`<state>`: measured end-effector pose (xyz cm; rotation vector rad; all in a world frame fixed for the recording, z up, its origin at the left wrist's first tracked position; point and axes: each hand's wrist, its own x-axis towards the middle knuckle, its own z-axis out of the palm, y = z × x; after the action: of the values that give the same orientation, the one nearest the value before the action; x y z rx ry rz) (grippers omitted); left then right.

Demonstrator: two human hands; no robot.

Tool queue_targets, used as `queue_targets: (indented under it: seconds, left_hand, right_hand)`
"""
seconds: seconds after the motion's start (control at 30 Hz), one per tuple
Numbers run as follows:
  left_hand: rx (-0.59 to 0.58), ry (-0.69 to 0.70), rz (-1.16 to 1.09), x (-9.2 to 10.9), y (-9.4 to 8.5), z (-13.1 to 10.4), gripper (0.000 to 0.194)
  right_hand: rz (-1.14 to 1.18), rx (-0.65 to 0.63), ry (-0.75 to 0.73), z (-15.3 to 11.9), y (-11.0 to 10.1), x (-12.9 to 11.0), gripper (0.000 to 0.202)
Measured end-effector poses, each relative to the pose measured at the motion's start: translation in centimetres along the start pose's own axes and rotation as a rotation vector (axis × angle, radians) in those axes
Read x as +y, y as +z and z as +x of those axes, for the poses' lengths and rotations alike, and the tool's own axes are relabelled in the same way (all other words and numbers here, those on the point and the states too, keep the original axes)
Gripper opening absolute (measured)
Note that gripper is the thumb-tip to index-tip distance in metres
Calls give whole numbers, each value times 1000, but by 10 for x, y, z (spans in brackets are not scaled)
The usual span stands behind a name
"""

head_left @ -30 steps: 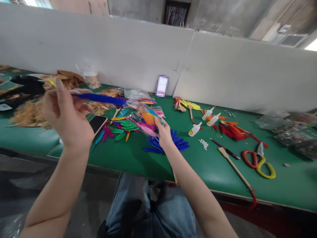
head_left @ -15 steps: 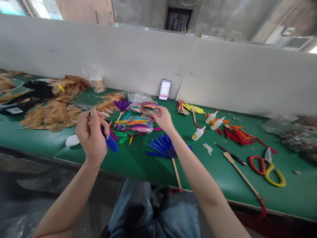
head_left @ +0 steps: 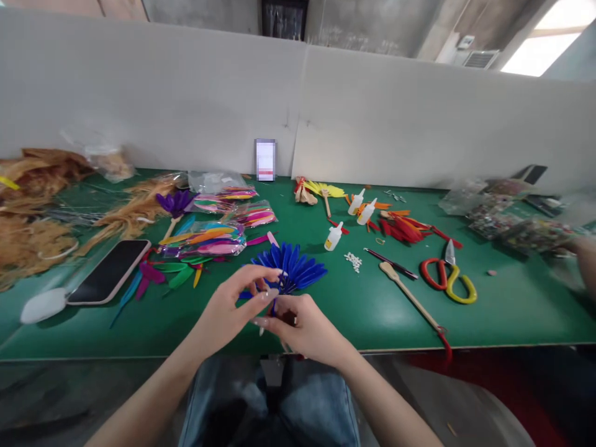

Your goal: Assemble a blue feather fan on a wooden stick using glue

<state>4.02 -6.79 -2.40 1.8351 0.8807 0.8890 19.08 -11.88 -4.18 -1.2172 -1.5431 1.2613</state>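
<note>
My left hand [head_left: 244, 295] and my right hand [head_left: 302, 323] meet at the base of a blue feather fan [head_left: 298, 267] near the table's front edge. The fingers of both are bent close together. Something small and blue shows between the fingertips, too hidden to make out fully. The fan's wooden stick is mostly covered by my right hand. To the left lie bagged colored feathers [head_left: 209, 239], loose green feathers [head_left: 179, 276] and a purple feather fan [head_left: 174, 202].
White glue bottles [head_left: 334, 237], white beads [head_left: 354, 261], a dark pen [head_left: 391, 264], a wooden stick [head_left: 410, 295] and scissors [head_left: 435, 273] lie to the right. A black phone [head_left: 109, 273] rests at left. Another person's hand [head_left: 585, 261] shows at the far right edge.
The view has turned right. My left hand has moved from the left side to the blue fan, and my right hand has drawn back from the bagged feathers to the fan's base.
</note>
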Motion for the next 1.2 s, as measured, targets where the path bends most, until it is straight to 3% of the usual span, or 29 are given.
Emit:
queue_targets:
  seconds: [0.1, 0.23, 0.3, 0.37, 0.47, 0.53, 0.6, 0.7, 0.8, 0.93, 1.07, 1.13, 1.2]
  left_hand:
    - [-140, -24, 43, -6, 15, -4, 17]
    - [-31, -57, -8, -7, 22, -10, 14]
    - [1, -136, -50, -6, 14, -13, 18]
    - [-62, -247, -78, -4, 3, -17, 24]
    - [-211, -318, -4, -3, -9, -26, 26]
    - [-275, -189, 144, -6, -10, -33, 22]
    - [-317, 65, 337, -12, -7, -38, 16]
    - [-263, 404, 595, -20, -3, -42, 16]
    - [-168, 545, 706, -24, -3, -41, 16]
    - [-147, 616, 734, -20, -5, -41, 15]
    - [-137, 537, 613, -20, -3, -45, 13]
    - [-88, 355, 477, -22, 0, -46, 11]
    - [-12, 50, 243, -25, 3, -47, 15]
  right_hand:
    - [58, -32, 74, -8, -2, 10, 21]
    - [152, -114, 148, -16, 3, 15, 12]
    - [133, -111, 146, -23, 2, 17, 27]
    - [104, -35, 147, -30, -1, 18, 36]
    - [105, 142, 110, -41, -7, 20, 28]
    - [155, 170, 79, -46, -11, 18, 29]
    - [212, 131, 118, -48, -13, 15, 30]
    - [269, 141, 198, -48, -11, 12, 30]
    - [312, 237, 141, -47, -7, 13, 29]
    - [328, 323, 124, -45, -2, 20, 31]
    - [294, 296, 120, -45, 0, 20, 26]
    - [301, 310, 101, -46, 0, 18, 26]
    - [313, 336, 70, -48, 1, 15, 24]
